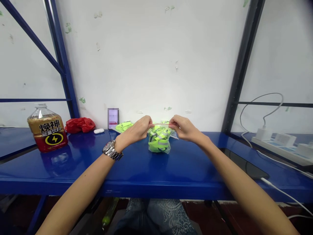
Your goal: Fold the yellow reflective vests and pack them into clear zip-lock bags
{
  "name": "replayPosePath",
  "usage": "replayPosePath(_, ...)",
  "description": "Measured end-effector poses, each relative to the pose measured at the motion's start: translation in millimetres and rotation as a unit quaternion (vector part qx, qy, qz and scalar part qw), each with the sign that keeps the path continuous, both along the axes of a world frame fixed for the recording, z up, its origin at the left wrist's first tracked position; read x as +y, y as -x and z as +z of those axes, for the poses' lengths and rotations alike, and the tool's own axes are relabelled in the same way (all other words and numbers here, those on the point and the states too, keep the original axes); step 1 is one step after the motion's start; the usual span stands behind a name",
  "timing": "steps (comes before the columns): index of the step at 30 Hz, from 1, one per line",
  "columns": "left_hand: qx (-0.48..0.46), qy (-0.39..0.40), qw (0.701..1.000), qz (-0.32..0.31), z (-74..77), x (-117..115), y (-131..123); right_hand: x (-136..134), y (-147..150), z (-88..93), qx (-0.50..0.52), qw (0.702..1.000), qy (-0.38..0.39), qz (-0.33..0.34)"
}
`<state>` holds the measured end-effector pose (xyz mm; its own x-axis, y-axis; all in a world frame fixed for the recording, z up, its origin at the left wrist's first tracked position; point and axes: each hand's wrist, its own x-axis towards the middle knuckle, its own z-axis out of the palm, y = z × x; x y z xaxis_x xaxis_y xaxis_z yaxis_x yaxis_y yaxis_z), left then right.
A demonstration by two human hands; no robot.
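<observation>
A clear plastic bag (158,139) stuffed with neon-green reflective fabric stands upright on the blue shelf (151,169), near the wall. My left hand (139,129), with a metal watch on its wrist, pinches the bag's top edge at the left. My right hand (183,127) pinches the same top edge at the right. Both hands have their fingers pressed together on the bag's opening. More neon-green pieces (124,126) lie behind my left hand.
A large drink bottle (47,132) with a yellow bolt logo stands at the left. A red plastic bag (79,125), a white earbud case (98,131) and a small card (112,118) sit by the wall. A power strip (281,145) with cables lies at the right, and a phone (254,171) is charging.
</observation>
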<state>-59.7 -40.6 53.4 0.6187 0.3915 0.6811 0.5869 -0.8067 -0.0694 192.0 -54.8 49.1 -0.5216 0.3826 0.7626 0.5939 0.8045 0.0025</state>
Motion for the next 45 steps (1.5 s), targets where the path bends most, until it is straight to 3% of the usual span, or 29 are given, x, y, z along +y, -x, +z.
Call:
replayPosePath(7, 0.064, -0.087, 0.994, -0.015, -1.6, -5.8, 0.1, -5.7, 0.1, -0.7, -0.041, 0.999, -0.027, -0.023)
replayPosePath(16, 0.060, -0.035, 0.998, -0.001, -0.6, -7.7, 4.8, -8.2, 3.6, -2.7, -0.049, 0.998, -0.028, 0.005)
replayPosePath(29, 0.104, -0.082, 0.991, -0.001, -1.3, -14.0, -2.6, -13.2, 6.9, -3.4, -0.074, 0.994, -0.076, 0.015)
replayPosePath(39, 0.089, 0.031, 0.993, -0.069, 22.4, -18.0, 4.5, -15.0, 9.2, 3.1, -0.032, 0.999, -0.011, 0.041)
replayPosePath(45, 0.106, 0.042, 0.993, -0.043, 22.3, -21.3, -5.4, -16.1, 12.5, 5.3, -0.059, 0.997, -0.008, 0.049)
